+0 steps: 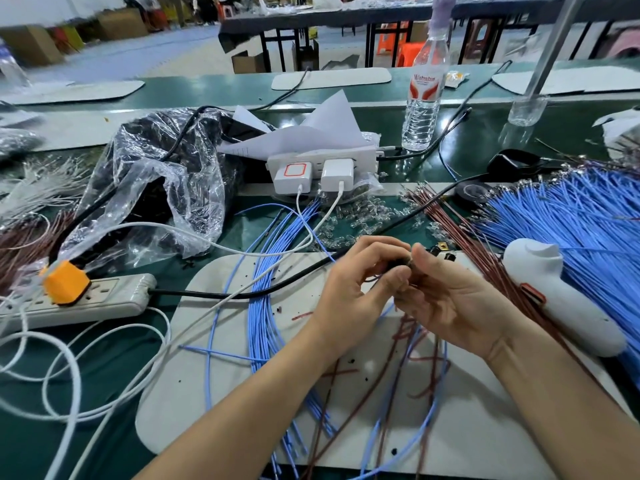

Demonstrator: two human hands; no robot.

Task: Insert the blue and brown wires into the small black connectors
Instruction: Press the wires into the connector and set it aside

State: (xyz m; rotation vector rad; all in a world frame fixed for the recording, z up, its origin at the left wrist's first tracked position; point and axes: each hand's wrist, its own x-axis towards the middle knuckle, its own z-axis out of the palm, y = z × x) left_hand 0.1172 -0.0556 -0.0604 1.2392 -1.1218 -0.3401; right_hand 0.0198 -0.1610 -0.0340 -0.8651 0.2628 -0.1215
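My left hand and my right hand meet above the grey work mat. Between their fingertips sits a small black connector, mostly hidden by the fingers. Brown wires and a blue wire hang down from the hands onto the mat. A bundle of loose blue wires lies across the mat to the left of my left hand. At the right lie a big fan of blue wires and a row of brown wires. Spare black connectors rest just behind my right thumb.
A white handheld tool lies right of my right hand. A grey power strip with an orange plug sits at the left, with white cables looping near it. Behind are a plastic bag, white chargers, a water bottle and small clear parts.
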